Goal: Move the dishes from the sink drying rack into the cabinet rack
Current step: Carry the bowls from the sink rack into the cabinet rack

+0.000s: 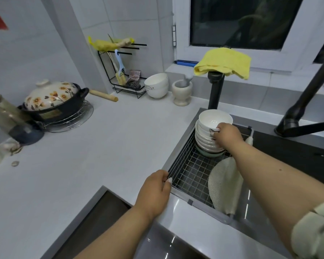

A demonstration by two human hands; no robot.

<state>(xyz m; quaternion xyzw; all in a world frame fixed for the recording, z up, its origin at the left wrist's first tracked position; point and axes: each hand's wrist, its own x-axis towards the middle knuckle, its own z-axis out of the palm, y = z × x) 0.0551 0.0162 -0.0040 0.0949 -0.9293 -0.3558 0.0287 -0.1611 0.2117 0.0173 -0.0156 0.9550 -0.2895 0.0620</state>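
Observation:
A stack of several white bowls (208, 135) stands at the far end of the wire drying rack (191, 172) set in the sink. My right hand (226, 134) grips the rim of the upper bowls on the stack's right side. A round pale speckled plate (224, 184) leans on edge at the rack's near right, partly behind my right forearm. My left hand (154, 191) rests on the rack's near left corner at the counter edge, fingers curled over the wire rim. No cabinet rack is in view.
A black faucet post (216, 90) with a yellow cloth (223, 63) rises behind the bowls; a second black tap (303, 116) stands right. On the white counter (101, 146): a flowered clay pot (54, 101), two white bowls (156, 86), a mortar (181, 92), a utensil rack (125, 71).

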